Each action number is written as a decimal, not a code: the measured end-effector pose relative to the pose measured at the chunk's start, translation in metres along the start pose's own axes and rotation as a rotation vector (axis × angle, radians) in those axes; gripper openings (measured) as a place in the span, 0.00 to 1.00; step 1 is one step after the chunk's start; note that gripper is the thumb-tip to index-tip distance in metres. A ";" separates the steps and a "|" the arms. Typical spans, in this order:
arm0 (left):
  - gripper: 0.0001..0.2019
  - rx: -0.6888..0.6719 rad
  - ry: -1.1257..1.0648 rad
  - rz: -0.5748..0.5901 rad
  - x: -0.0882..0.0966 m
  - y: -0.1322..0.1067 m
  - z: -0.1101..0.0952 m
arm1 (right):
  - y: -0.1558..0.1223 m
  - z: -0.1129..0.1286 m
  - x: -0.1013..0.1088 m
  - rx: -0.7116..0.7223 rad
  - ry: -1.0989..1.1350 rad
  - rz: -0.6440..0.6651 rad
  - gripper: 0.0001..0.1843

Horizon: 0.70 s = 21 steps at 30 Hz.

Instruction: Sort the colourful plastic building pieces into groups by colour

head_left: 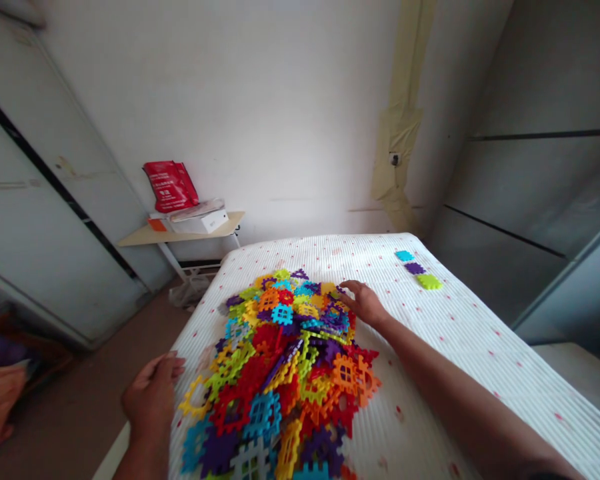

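Note:
A large heap of interlocking plastic building pieces (260, 360) lies on the bed, in red, orange, yellow, green, blue, purple and grey. My right hand (364, 302) reaches to the heap's far right edge, fingers apart and touching or close over pieces there; nothing shows in its grip. Left of the heap, at the bed's edge, my left hand (150, 390) rests loosely curled with no piece visible in it. Apart from the heap, a blue square piece (405, 256), a purple one (415, 268) and a green one (429, 282) form a slanting row at the far right.
A white ribbed sheet with red specks covers the bed (460, 347). Beyond its left corner, a small table (233, 224) carries a red bag (170, 185) and a white box (200, 220). Grey cabinets (535, 173) stand on the right, and a wall closes the far side.

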<state>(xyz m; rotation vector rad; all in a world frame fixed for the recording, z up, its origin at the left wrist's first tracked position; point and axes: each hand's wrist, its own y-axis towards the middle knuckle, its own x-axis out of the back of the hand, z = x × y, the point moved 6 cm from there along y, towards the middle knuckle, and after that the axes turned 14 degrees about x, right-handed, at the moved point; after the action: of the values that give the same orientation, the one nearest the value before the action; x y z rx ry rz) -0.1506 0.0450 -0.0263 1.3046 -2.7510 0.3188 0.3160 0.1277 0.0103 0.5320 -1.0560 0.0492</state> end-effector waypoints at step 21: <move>0.15 -0.027 -0.028 -0.018 0.000 -0.006 -0.007 | 0.043 0.031 -0.018 0.114 -0.164 0.319 0.18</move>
<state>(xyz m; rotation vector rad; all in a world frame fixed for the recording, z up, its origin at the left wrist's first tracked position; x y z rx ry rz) -0.1457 0.0431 -0.0187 1.3365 -2.7547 0.2638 0.2697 0.1556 0.0236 0.4715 -1.2974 0.3531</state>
